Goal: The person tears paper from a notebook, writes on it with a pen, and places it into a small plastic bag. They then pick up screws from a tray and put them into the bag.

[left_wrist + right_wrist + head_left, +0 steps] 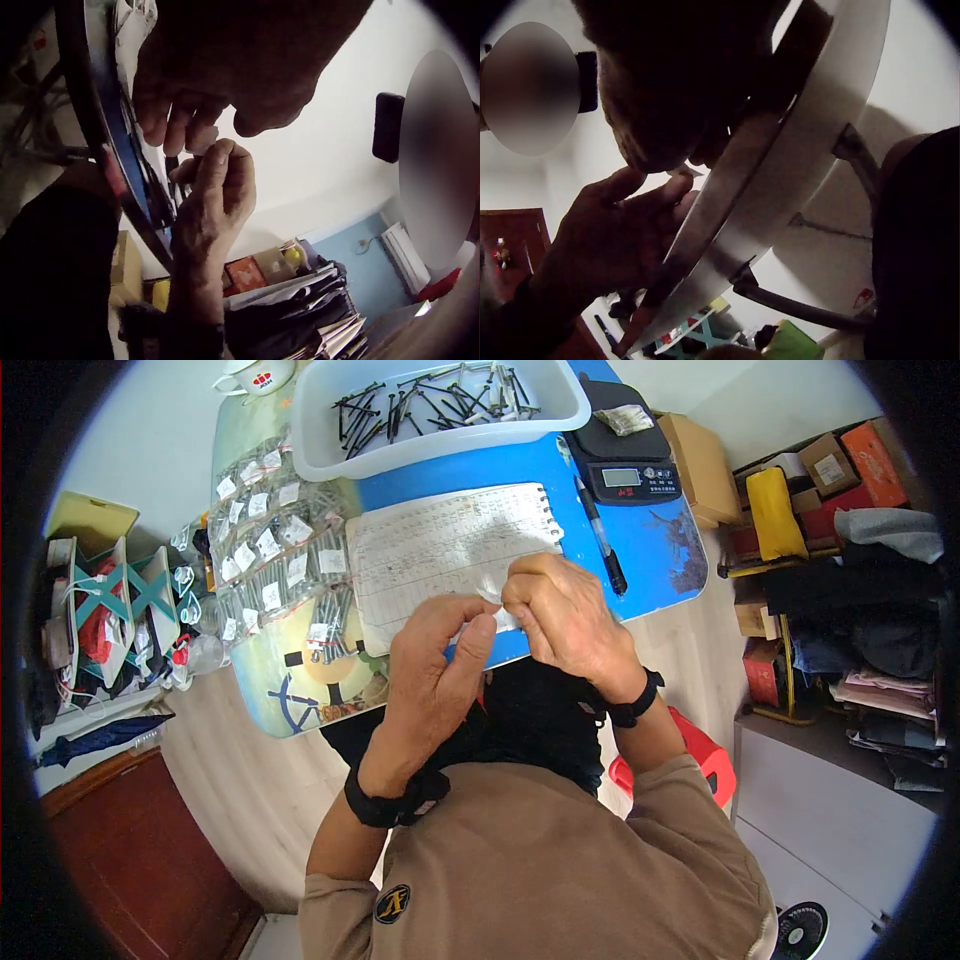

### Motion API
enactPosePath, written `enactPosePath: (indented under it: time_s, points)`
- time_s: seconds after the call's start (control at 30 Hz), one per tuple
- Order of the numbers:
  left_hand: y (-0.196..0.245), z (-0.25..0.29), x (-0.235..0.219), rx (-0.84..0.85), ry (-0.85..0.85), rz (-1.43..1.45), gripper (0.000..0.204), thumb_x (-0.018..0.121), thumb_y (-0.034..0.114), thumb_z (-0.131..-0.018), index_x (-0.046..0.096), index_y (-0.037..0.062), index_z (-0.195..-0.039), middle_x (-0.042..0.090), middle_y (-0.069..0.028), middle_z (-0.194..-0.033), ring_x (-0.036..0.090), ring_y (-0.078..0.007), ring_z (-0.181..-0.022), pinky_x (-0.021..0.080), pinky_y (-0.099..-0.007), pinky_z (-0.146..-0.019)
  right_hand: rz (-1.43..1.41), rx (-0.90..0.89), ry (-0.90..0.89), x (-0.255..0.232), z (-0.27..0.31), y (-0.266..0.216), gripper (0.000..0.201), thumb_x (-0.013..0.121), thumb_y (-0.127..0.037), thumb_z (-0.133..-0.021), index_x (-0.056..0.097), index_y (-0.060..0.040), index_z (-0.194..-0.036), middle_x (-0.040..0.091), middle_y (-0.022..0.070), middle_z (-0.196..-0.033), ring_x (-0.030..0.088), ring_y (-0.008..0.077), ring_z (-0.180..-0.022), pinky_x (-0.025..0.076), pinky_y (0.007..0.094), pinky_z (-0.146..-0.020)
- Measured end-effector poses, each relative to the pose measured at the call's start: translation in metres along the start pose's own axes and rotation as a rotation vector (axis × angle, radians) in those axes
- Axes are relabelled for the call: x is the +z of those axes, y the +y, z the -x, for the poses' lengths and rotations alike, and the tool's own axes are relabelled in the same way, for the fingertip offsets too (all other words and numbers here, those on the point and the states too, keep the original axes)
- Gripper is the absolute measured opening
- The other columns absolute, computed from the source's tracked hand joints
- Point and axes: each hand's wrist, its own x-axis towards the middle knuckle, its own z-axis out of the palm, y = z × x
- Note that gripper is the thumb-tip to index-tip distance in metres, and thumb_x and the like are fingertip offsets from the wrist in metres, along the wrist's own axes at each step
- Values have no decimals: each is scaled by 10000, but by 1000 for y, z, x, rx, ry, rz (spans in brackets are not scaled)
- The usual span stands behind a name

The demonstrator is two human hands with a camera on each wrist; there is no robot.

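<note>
Over the front edge of the notebook [440, 550], my two hands meet at a small, whitish, thin piece [507, 620] that looks like paper or plastic film. My left hand [435, 660] pinches its near side between thumb and fingers. With curled fingers, my right hand [572, 618] grips the other side. In the left wrist view the piece [202, 140] shows pale between both sets of fingertips; most of it is hidden by the fingers. Handwriting fills the notebook's open page. To its right lies a black pen [600, 535].
A translucent bin [325, 455] of black screws and some white pieces stands at the back. Clear bags of screws with white labels [268, 545] cover the table's left side. A digital scale [630, 478] carrying a small packet [625, 420] sits back right. Shelves flank both sides.
</note>
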Motion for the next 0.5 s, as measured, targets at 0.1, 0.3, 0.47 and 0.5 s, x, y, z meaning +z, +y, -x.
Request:
enactPosePath:
  time_s: [0.1, 0.3, 0.47, 0.5]
  points:
    - [14, 2, -3, -248, -39, 238, 287, 589, 258, -1005, 672, -17, -1001, 658, -79, -827, 614, -164, -726, 483, -295, -655, -11, -43, 10, 1, 3, -1, 261, 695, -45, -800, 542, -76, -1008, 576, 110, -943, 611, 322, -783, 498, 413, -685]
    - [11, 3, -1, -432, -50, 479, 264, 603, 242, -1009, 669, -6, -947, 620, 2, -759, 551, -42, -623, 432, -200, -534, -42, -64, 28, 0, 5, -7, 235, 695, -61, -789, 573, -67, -990, 588, 101, -975, 623, 314, -815, 514, 403, -713]
    - [11, 1, 1, -518, -2, 541, 170, 602, 146, -983, 660, -8, -942, 640, -3, -782, 564, -41, -637, 487, -188, -555, -29, -117, -67, -4, 6, -5, 239, 704, -74, -801, 594, -54, -1013, 603, 110, -1015, 638, 296, -803, 519, 388, -701]
    - [14, 0, 0, -528, 19, 534, 155, 598, 130, -976, 658, -11, -949, 647, -13, -791, 573, -41, -654, 498, -185, -561, -28, -116, -66, -7, 4, -4, 239, 704, -74, -801, 594, -54, -1013, 603, 110, -1015, 638, 296, -803, 519, 388, -701]
